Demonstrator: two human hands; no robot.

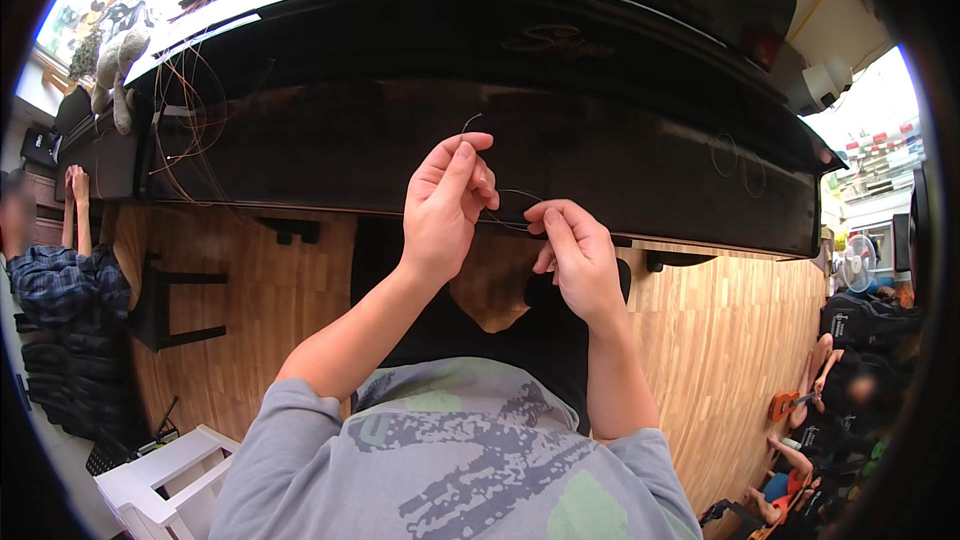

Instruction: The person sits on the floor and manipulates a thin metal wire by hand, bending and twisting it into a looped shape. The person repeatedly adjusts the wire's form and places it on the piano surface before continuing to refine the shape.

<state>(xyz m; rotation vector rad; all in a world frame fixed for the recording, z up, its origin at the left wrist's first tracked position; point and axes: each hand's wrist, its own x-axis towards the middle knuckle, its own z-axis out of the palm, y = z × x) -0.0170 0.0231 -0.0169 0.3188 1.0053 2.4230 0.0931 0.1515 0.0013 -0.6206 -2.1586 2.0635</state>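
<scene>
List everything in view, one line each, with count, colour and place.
wire: one, thin, dark, pinched between both hands
piano: one, black, across the top
loose wires: a bundle, coppery, at the piano's left end
floor: light wood, below the piano
stool: one, black, left
plastic unit: one, white, lower left
fan: one, white, right
people: one left, others lower right
left hand: holds the wire
right hand: holds the wire
</scene>
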